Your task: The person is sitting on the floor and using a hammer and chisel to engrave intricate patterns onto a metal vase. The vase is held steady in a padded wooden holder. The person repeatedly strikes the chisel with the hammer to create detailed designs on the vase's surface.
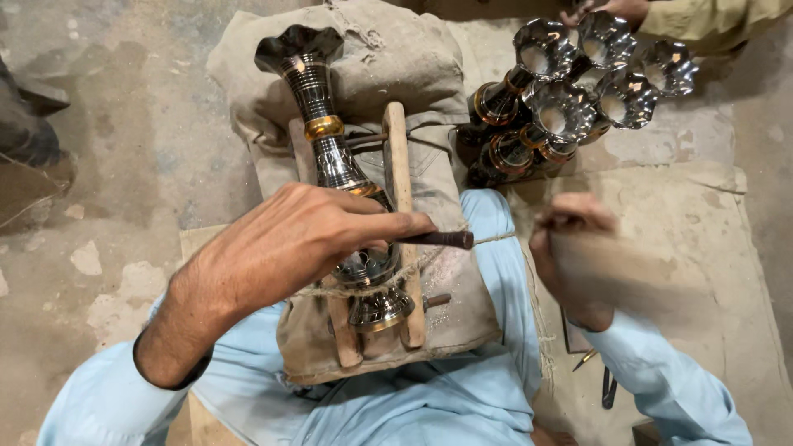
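A dark metal vase [318, 107] with brass bands and a fluted mouth lies lengthwise in a wooden cradle [398, 157] on a sack-covered block on my lap. My left hand [289, 248] rests over the vase's body and grips a dark rod-shaped tool [442, 239] pointing right. A cord [413, 268] runs across the vase and cradle. My right hand [578, 256] is blurred with motion to the right of the cradle, fingers curled; whether it holds anything I cannot tell.
Several similar fluted vases [570, 91] stand bunched at the upper right. Another person's hand [607, 10] touches them at the top edge. Small tools [607, 384] lie on the floor by my right forearm. Bare concrete floor lies to the left.
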